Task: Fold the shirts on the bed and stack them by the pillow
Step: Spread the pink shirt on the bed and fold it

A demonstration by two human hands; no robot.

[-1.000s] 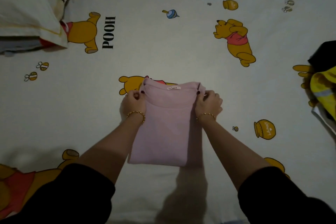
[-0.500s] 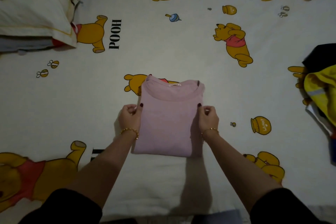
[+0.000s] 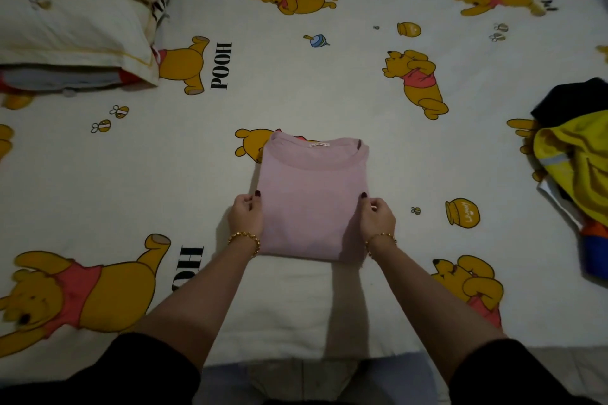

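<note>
- The pink shirt (image 3: pixel 312 200) lies flat on the bed (image 3: pixel 296 92), folded to a tidy rectangle with its collar at the far edge; by the look of it this one is folded, and the carry to the stack is what remains
- The left hand (image 3: pixel 245 217) pinches the shirt's left side edge, thumb on top and fingers (image 3: pixel 241 207) curled in against the cloth; the right hand (image 3: pixel 376 219) holds the right side edge the same way
- Both grip about halfway along the sides, most likely to clamp the layers together so the bundle lifts level and does not fall open
- The pillow (image 3: pixel 65 29) sits well apart, up and to the left of the shirt; grey and red cloth shows under its near edge, but whether that is a stack I cannot tell
- A heap of unfolded clothes (image 3: pixel 579 168), black and yellow, lies well to the right of the shirt, probably waiting its turn
- A small white label (image 3: pixel 318 144) inside the shirt's collar carries print too small to read
- The sheet reads "POOH" (image 3: pixel 221 66) in black, up and left of the shirt; a printed honey pot (image 3: pixel 462 213) to the shirt's right has lettering I cannot make out
</note>
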